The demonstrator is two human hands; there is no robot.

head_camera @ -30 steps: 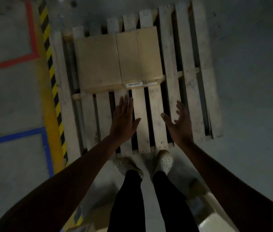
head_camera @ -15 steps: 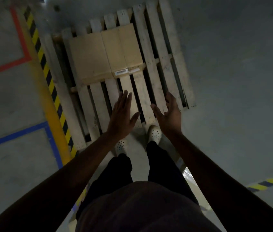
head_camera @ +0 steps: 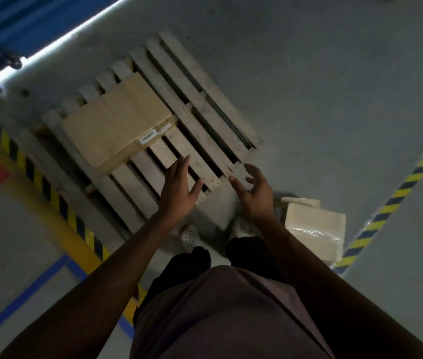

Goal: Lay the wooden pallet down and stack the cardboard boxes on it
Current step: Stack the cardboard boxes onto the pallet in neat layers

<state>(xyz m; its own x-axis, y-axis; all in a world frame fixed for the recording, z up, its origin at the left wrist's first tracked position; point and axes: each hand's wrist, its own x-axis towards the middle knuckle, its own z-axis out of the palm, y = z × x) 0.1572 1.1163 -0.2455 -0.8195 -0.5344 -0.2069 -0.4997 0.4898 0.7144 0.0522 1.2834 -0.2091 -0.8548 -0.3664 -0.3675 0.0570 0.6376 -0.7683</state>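
Both empty: left hand [head_camera: 178, 187] and right hand [head_camera: 255, 194] spread over the pallet [head_camera: 205, 120] near edge; bare slats toward two o'clock of the boxes [head_camera: 117, 120].

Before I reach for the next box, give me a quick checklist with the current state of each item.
1. Wooden pallet lying flat on the floor: ok.
2. Boxes already on the pallet sitting side by side, touching: ok.
3. Free slats left for more boxes: ok, near and right parts bare.
4. Left hand empty, fingers spread: ok.
5. Right hand empty, open: ok.
6. Next box on the floor within reach, by the right foot: ok; its weight: cannot tell.
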